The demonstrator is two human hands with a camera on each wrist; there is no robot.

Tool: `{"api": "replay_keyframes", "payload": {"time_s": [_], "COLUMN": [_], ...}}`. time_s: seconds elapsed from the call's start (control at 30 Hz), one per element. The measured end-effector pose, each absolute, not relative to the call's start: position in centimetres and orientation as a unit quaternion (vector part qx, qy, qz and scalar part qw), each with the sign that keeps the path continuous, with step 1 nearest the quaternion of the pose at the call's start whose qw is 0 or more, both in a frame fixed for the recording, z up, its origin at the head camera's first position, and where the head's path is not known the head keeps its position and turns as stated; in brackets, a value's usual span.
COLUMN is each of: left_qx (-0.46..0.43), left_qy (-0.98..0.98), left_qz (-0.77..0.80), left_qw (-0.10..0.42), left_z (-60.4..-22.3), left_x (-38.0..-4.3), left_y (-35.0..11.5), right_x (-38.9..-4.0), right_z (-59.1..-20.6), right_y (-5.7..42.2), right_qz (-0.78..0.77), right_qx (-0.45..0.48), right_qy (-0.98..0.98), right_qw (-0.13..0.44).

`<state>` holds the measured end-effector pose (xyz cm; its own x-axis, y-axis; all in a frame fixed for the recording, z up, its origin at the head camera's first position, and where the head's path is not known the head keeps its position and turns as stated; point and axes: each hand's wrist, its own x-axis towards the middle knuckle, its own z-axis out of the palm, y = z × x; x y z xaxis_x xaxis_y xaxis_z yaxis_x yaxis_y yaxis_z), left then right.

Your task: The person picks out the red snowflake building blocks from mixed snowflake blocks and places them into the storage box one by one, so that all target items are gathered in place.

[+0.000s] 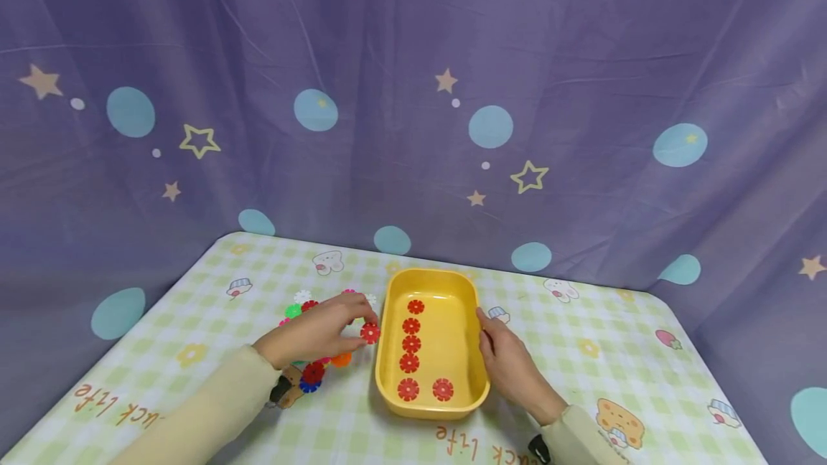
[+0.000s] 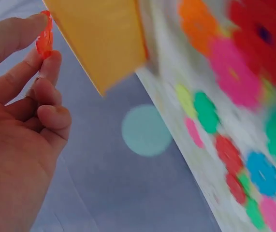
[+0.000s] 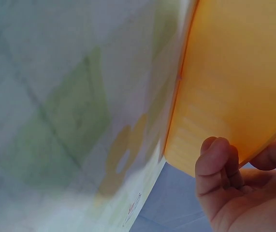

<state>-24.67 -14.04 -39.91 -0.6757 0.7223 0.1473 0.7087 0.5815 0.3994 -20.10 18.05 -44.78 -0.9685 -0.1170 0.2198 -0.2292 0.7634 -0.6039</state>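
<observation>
My left hand [image 1: 321, 329] pinches a red snowflake-shaped plastic disc [image 1: 370, 334] between thumb and fingertips, just outside the left rim of a yellow tray [image 1: 452, 350]. In the left wrist view the disc [image 2: 44, 36] is seen nearly edge-on. Inside the tray, several red discs [image 1: 410, 344] lie in a column along the left side, and another red disc [image 1: 442, 389] lies at the near right. My right hand [image 1: 513, 364] grips the tray's right side; the right wrist view shows curled fingers [image 3: 214, 157] against the tray's outer wall [image 3: 234, 72], the thumb at its rim.
Mixed coloured discs [image 2: 262, 173] lie loose on the table left of the tray, partly hidden under my left hand in the head view. A green-and-white checked cloth [image 1: 213, 321] covers the table. Behind its far edge hangs a purple curtain [image 1: 400, 92].
</observation>
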Motion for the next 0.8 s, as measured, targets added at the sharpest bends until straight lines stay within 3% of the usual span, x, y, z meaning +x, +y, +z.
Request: {"api": "replay_keyframes", "payload": {"time_s": [0.47, 0.8], "left_qx": [0.479, 0.491], "left_qy": [0.854, 0.855], "left_qz": [0.201, 0.141], "left_qw": [0.003, 0.089], "left_z": [-39.8, -41.9], "left_x": [-25.4, -26.2], "left_y": [-8.2, -3.8], "right_x": [-19.9, -20.1], "right_z": [-44.7, -44.7], "right_y": [18.1, 18.0], "right_qz": [0.332, 0.339], "right_qx": [0.089, 0.074], "right_qy": [-0.935, -0.935], "right_qw": [0.085, 0.075]}}
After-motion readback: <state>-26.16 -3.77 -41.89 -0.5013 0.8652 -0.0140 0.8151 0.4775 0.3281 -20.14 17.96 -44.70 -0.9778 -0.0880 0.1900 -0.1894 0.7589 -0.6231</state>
